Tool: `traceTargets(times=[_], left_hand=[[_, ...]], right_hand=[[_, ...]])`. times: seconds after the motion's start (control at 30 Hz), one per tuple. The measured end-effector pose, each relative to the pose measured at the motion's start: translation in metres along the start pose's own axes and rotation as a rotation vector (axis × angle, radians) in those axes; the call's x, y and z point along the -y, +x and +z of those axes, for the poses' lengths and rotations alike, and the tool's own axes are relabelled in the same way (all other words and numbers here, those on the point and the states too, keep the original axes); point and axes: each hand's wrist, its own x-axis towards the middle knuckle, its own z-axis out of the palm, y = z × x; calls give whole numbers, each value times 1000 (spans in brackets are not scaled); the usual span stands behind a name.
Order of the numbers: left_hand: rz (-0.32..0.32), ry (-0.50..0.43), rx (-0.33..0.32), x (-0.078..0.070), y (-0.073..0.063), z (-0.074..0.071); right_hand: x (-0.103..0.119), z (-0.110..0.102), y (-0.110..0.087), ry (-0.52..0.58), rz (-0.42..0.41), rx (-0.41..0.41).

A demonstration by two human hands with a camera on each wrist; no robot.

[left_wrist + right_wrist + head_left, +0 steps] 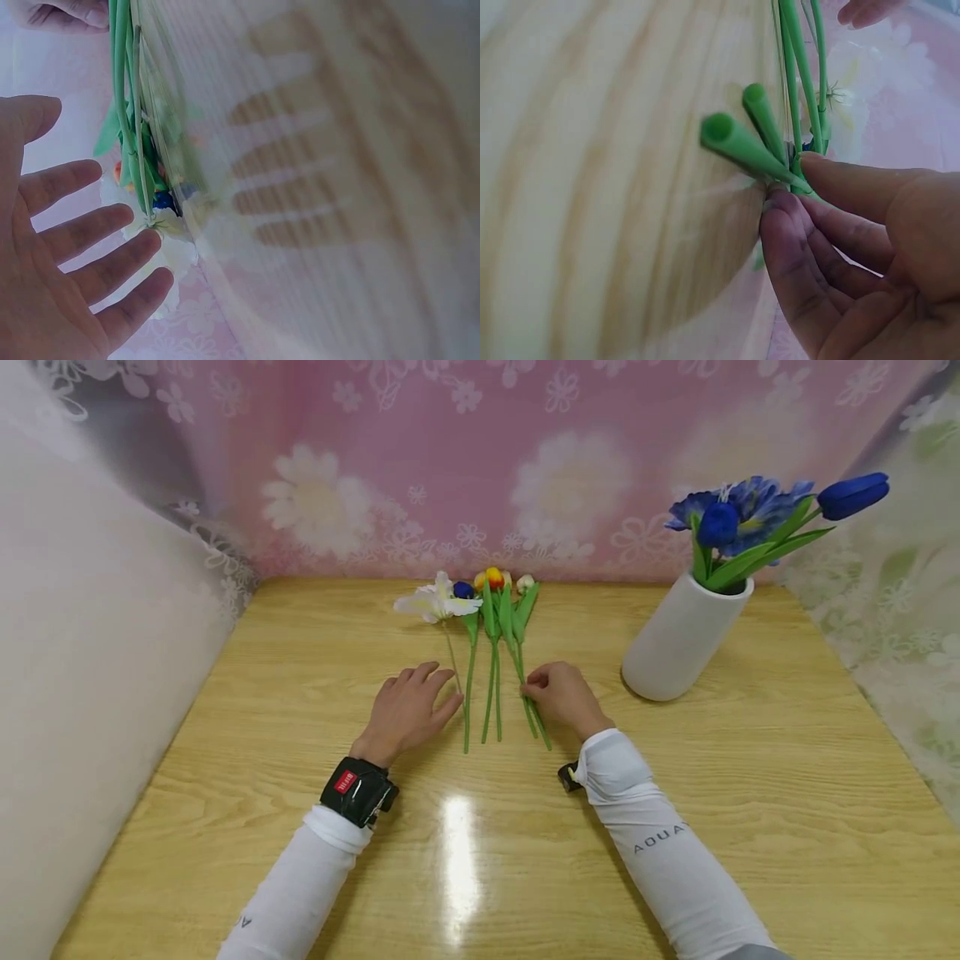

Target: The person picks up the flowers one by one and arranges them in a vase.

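Several artificial flowers lie in a row on the table, blooms toward the curtain. They include a white open-petalled flower (433,602), a blue tulip (463,591), an orange-yellow tulip (493,578) and a white tulip (525,583). At the row's right end, my right hand (566,697) pinches a green tulip stem (742,148) between thumb and fingers; a second stem end (761,112) sits just beside it. My left hand (408,706) hovers on the other side, fingers spread, its fingertips close by the white flower's thin stem. In the left wrist view, the left palm (37,277) holds nothing.
A white vase (678,639) with a slanted shape stands at the right, holding blue flowers (757,514) and green leaves. Behind the wooden table (300,635) hangs a pink floral curtain (450,468). A pale wall (97,610) borders the left side.
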Motion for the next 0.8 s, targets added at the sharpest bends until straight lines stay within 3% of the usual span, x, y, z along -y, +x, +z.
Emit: traceTargets(times=[0.47,0.8], left_hand=[[12,-2,-31,-4,-1,-3],[9,5,-47,-5,-1,-4]], right_hand=[[-1,-2,-1,-12,8,-23],[-15,-8,-3,112,29,-37]])
